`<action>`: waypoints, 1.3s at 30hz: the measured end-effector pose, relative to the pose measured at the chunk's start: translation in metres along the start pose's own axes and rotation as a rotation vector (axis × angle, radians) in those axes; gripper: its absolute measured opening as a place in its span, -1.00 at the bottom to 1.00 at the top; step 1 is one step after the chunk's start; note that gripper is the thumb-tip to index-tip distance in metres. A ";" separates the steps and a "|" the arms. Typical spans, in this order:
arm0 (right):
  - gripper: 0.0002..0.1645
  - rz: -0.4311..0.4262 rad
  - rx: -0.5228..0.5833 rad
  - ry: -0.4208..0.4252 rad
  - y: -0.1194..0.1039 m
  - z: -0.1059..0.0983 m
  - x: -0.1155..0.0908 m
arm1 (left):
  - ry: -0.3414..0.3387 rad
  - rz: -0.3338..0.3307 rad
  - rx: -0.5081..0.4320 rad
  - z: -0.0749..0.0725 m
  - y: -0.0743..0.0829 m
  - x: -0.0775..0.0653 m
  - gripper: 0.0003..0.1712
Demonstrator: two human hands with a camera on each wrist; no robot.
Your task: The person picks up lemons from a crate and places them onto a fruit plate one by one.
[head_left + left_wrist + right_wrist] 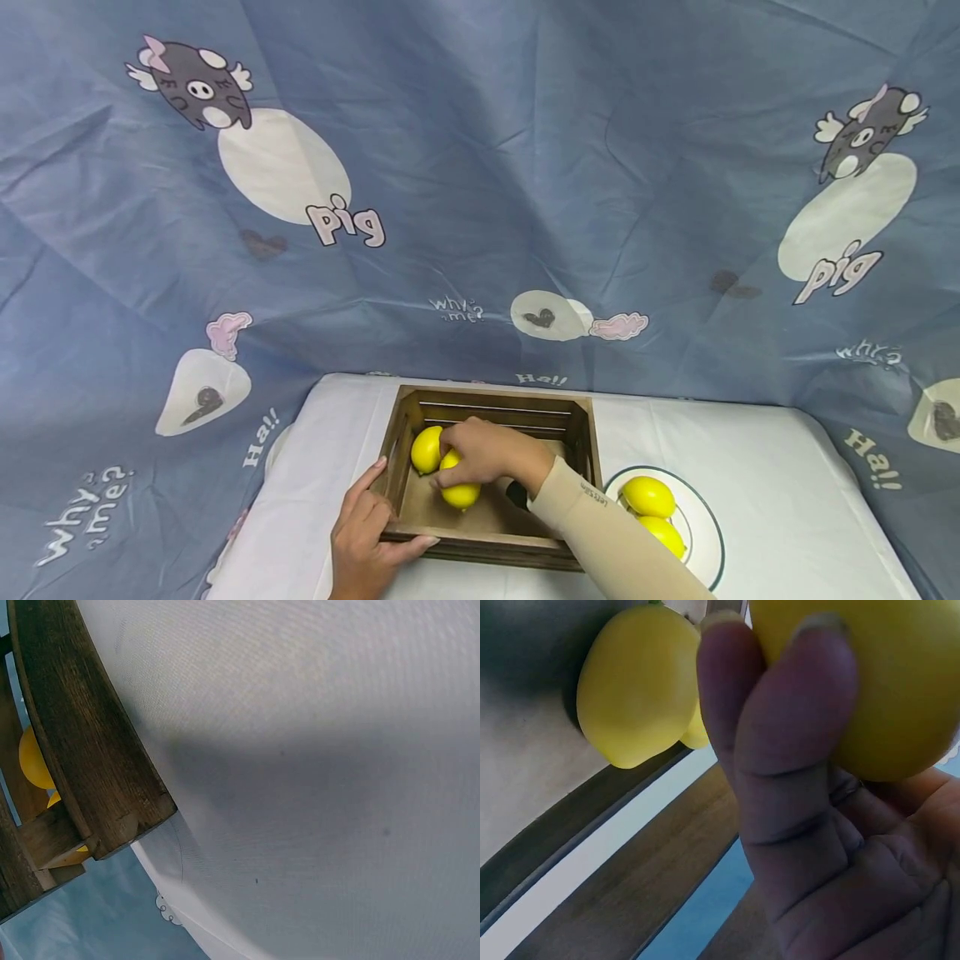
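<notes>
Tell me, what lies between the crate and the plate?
Only bare white cloth separates the crate from the plate; the head view shows it.

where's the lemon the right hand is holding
In the head view the held lemon is inside the wooden crate, left of centre, under the right hand and beside another lemon.

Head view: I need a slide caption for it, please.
Right hand grips a lemon inside the wooden crate; left hand holds its corner.
</notes>
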State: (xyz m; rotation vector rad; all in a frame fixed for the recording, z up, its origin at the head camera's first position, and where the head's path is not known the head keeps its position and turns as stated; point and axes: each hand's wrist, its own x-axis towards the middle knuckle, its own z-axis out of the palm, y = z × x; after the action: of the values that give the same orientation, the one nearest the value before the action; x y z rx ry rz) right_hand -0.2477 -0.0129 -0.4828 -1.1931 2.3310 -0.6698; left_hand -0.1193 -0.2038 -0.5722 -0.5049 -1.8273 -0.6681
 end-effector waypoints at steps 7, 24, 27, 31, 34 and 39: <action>-0.63 -0.029 0.036 0.007 0.002 0.003 0.002 | -0.005 -0.009 -0.003 0.001 -0.004 -0.006 -0.19; -0.62 -0.027 0.004 0.012 -0.002 0.003 0.000 | 0.011 -0.002 0.004 0.001 0.000 0.001 -0.17; -0.64 -0.030 0.008 0.016 -0.002 0.003 0.000 | 0.015 0.003 -0.001 0.002 -0.001 0.000 -0.17; -0.66 -0.048 0.025 0.020 -0.001 0.003 0.000 | 0.021 0.010 -0.006 0.002 -0.001 0.000 -0.18; -0.67 -0.072 0.045 0.020 -0.001 0.005 0.001 | 0.026 0.012 -0.006 0.002 -0.001 0.001 -0.17; -0.67 -0.104 0.097 -0.025 -0.003 0.009 0.002 | 0.024 0.010 0.007 0.002 0.001 0.002 -0.15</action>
State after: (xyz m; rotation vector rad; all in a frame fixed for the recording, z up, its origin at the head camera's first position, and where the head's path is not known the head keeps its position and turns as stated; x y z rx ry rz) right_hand -0.2415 -0.0186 -0.4886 -1.2781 2.2016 -0.7890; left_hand -0.1210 -0.2019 -0.5703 -0.4987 -1.8036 -0.6578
